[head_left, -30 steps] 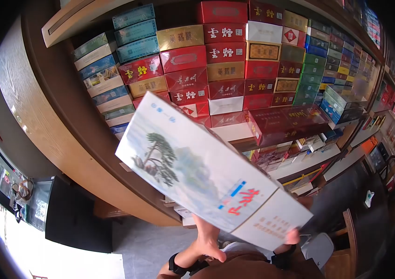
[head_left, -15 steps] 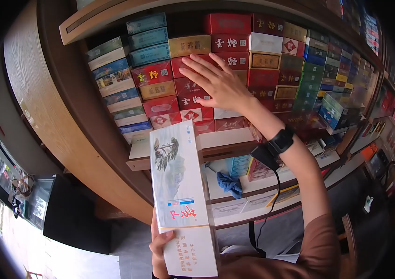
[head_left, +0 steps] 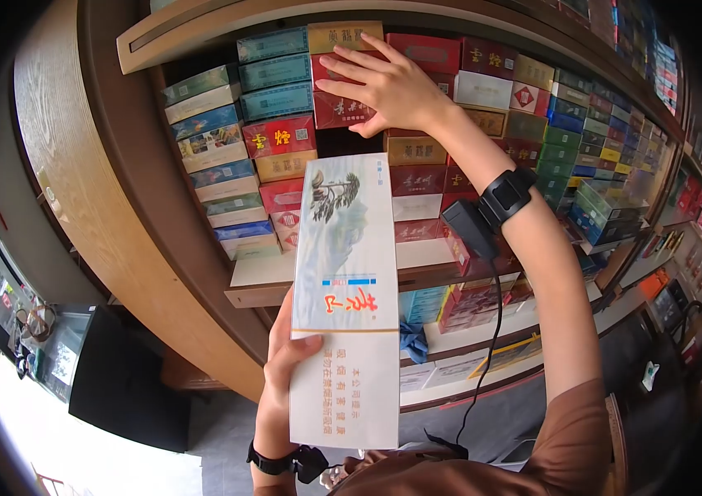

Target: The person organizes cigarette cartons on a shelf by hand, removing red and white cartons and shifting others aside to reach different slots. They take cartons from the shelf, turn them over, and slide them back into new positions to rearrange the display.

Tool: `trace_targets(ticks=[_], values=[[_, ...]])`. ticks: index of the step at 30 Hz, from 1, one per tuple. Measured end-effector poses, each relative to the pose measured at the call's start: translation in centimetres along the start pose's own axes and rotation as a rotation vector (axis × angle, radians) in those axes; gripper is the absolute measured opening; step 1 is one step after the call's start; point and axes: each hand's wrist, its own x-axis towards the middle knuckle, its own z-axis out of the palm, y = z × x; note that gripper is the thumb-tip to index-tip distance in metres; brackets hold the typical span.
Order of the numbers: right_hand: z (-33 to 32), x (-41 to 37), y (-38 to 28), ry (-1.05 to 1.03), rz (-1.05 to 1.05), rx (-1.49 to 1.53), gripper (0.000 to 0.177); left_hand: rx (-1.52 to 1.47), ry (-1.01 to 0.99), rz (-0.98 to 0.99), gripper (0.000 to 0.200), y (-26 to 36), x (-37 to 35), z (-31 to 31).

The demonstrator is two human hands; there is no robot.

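Note:
My left hand (head_left: 283, 364) is closed around the lower part of a long white cigarette carton (head_left: 347, 248) printed with a pine tree and mountains. The carton stands upright, its top end just below a dark gap (head_left: 347, 144) in the stacked cartons. My right hand (head_left: 405, 93) spreads its fingers over the front of a red carton (head_left: 341, 111) and reaches up to a gold carton (head_left: 345, 37). Its thumb is by the red carton's lower edge, above the gap. The lower cartons of that column are hidden behind the white carton.
Stacked cartons fill the wooden shelf, teal ones (head_left: 275, 73) on the left and green ones (head_left: 560, 140) on the right. The shelf's front edge (head_left: 256, 295) runs below. A black cable (head_left: 496, 331) hangs from the right wrist device (head_left: 504, 196). A blue cloth (head_left: 414, 341) lies lower down.
The white carton has moved up in my left hand, toward the stacks. My right hand has moved up, and the gold and red cartons under it sit higher, with a dark gap below them.

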Motion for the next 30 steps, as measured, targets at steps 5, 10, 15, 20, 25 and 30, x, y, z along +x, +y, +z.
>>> trace_targets(ticks=[5, 10, 15, 20, 25, 30], values=[[-0.3, 0.6, 0.9, -0.006, -0.012, -0.021, 0.065, 0.055, -0.067, 0.034, 0.07, 0.5, 3.9, 0.4], [-0.3, 0.4, 0.8, 0.002, 0.0, -0.008, 0.064, 0.035, -0.119, 0.109, 0.066, 0.2, 4.5, 2.1], [-0.8, 0.5, 0.8, -0.092, 0.024, 0.025, 0.074, 0.077, -0.16, 0.076, 0.064, 1.3, 5.2, 2.1], [-0.5, 0.4, 0.8, -0.057, 0.034, 0.06, 0.072, 0.028, -0.139, 0.075, 0.061, 1.5, 5.3, 1.2], [-0.5, 0.1, 0.6, -0.025, 0.045, 0.087, 0.07, -0.003, -0.004, -0.008, 0.05, 0.4, 8.7, 1.5], [-0.4, -0.3, 0.3, 0.02, 0.033, 0.175, 0.063, -0.115, 0.011, -0.278, 0.045, 3.1, 12.0, 2.0]])
